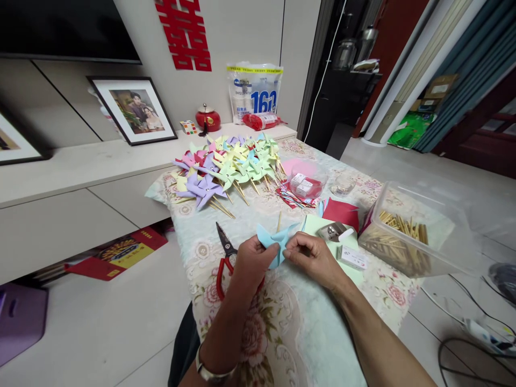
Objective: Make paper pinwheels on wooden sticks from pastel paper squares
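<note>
A light-blue paper pinwheel (pixel 278 236) is held between my two hands over the front of the table. My left hand (pixel 257 255) is closed on it, thumb pressed on the folded paper near its middle. With fingers pinched, my right hand (pixel 310 253) grips its right side. A thin stick (pixel 279 220) shows just behind the blue paper; whether it is joined on is hidden. Red-handled scissors (pixel 226 252) lie on the cloth by my left hand, partly covered by it. Right of my right hand, a small white box (pixel 352 257) and a metal item (pixel 334 231) rest on light-green paper.
Finished pinwheels (pixel 234 166) on sticks are heaped at the table's back left. A clear plastic bin (pixel 393 236) of short sticks stands at the right edge. Red paper (pixel 342 213) and a round clear container (pixel 308 180) lie mid-table. Cables and a power strip (pixel 489 336) are on the floor.
</note>
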`<state>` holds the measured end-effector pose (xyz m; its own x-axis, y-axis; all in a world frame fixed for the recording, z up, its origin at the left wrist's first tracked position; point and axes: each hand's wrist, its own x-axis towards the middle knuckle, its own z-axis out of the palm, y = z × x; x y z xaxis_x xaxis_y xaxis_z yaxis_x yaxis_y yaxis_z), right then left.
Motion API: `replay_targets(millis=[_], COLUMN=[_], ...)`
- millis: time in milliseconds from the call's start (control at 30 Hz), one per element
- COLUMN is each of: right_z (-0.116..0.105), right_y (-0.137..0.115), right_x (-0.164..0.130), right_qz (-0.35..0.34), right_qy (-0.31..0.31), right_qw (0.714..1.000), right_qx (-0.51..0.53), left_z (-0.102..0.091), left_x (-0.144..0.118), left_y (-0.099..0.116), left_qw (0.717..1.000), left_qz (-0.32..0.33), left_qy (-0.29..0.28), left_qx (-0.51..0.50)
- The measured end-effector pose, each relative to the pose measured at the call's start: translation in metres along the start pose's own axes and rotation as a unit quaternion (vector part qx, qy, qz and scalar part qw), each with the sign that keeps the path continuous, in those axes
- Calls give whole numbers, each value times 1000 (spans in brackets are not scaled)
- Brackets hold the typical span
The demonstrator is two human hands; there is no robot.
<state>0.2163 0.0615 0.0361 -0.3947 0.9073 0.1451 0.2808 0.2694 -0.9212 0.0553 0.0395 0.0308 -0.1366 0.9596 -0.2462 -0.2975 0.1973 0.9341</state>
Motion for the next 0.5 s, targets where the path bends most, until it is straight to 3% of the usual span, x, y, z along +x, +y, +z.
replay_targets(millis=[200,500], right_z=[1,2], right_y=[-1,-2], right_x=[0,-1], right_qz=[51,64], right_qy=[10,16], right_qw=[998,998], right_qx=[18,-10], left_z=[3,4], left_x=[-5,-7], left_y=[5,7], left_qw=[1000,1000], left_qz=[-5,-4], left_qy=[3,1], left_qx=[7,19])
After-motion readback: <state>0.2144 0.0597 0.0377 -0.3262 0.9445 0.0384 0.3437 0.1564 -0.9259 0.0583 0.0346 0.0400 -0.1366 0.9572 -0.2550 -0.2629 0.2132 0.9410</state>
